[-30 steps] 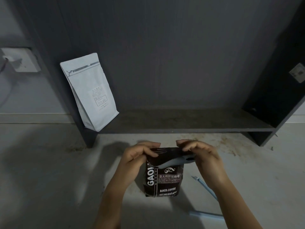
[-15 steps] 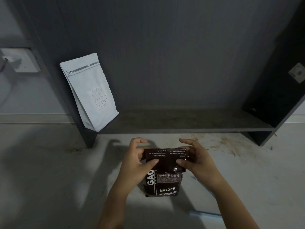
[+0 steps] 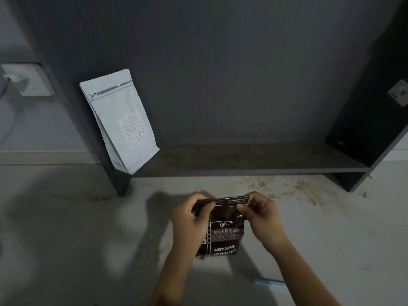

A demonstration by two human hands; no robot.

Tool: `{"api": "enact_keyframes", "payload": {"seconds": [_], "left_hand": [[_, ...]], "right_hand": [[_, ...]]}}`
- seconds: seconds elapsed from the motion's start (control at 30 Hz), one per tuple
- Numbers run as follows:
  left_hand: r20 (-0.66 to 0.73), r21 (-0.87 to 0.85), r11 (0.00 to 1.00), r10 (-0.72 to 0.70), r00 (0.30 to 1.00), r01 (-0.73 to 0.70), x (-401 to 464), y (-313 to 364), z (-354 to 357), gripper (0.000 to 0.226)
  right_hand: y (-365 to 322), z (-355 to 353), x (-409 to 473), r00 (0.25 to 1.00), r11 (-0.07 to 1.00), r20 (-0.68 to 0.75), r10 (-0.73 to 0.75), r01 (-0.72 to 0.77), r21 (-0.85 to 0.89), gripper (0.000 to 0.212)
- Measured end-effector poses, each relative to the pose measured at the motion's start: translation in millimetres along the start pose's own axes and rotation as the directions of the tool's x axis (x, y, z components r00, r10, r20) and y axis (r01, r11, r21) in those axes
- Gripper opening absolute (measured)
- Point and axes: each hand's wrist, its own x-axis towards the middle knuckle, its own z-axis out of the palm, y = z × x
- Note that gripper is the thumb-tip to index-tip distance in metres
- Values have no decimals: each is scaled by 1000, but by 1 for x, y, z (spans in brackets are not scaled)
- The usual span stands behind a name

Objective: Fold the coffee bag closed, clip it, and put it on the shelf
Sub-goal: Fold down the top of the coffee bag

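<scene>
Dark coffee bag (image 3: 223,236) upright on pale floor (image 3: 66,228), in front of low dark shelf (image 3: 254,166). Left hand (image 3: 189,219) pinching bag's top-left corner, thumb in front, fingers behind. Right hand (image 3: 259,214) pinching top-right corner the same way. Top flap bent over toward camera, printed underside showing. White pouch (image 3: 120,120) leaning at shelf's left end. Light-blue strip (image 3: 268,283) on floor under right forearm, possibly the clip, can't tell.

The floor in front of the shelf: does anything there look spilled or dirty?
Yes. Brown specks and smears, possibly spilled coffee grounds, are scattered on the pale floor just in front of the shelf, mostly toward its right end. A smaller patch lies near the left leg.
</scene>
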Motion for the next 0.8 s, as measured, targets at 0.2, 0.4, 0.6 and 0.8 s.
{"api": "enact_keyframes", "payload": {"seconds": [0.2,0.4,0.6,0.8], "left_hand": [[-23,41,999,3,1000,-2,5,-10,1,15],[51,22,999,31,998,-33,2,-8,-4,12],[101,69,996,54,993,-62,-1,-5,-9,21],[46,82,995,61,997,-64,-3,-4,-5,17]], "right_hand": [[-22,8,-2,993,992,79,-88,94,-79,38],[-36,23,4,985,944,20,-169,168,-284,23],[-36,23,5,979,900,20,-204,196,-389,21],[-34,3,-1,974,909,-3,-227,210,-360,31]]}}
